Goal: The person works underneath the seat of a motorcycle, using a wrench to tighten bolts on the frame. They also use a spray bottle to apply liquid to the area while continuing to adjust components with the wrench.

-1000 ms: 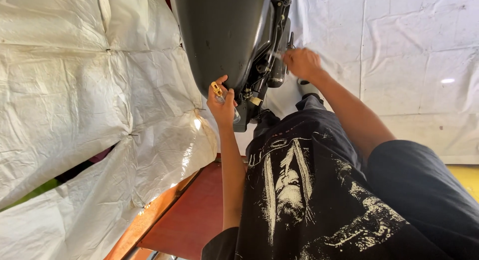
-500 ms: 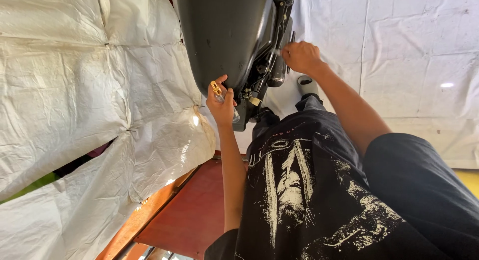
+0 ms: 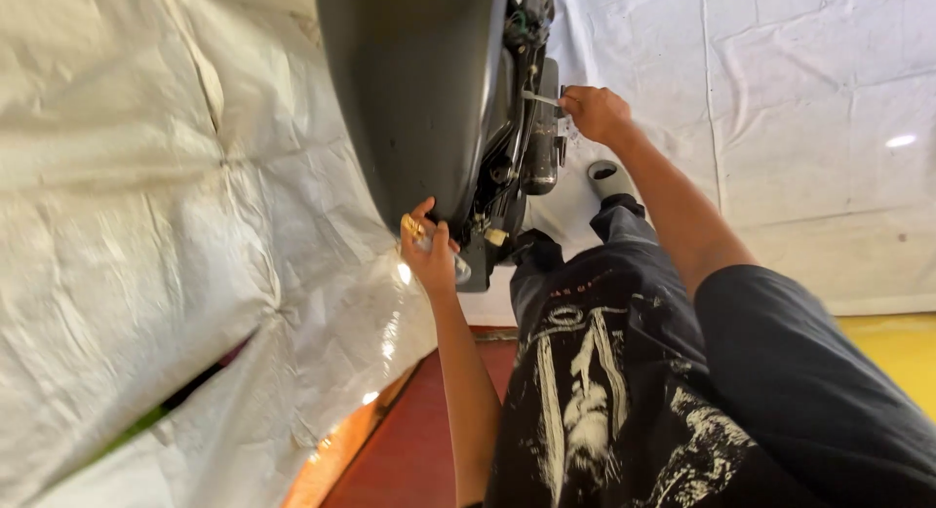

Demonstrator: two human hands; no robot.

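A dark grey scooter body panel rises ahead of me, with black engine parts and cables along its right side. My left hand rests against the panel's lower edge, its fingers closed around a small shiny piece; a yellow ring shows on one finger. My right hand is raised higher, shut on a thin silver tool whose tip points into the black parts. My black printed shirt fills the lower right.
White woven plastic sheeting covers the left side and the far wall. A red floor strip and an orange edge lie below. One grey shoe sits by the engine parts.
The view has tilted and drawn closer to the panel. My right hand has shifted slightly along the black parts, with the silver tool now visible. My left hand stays at the panel's lower edge.
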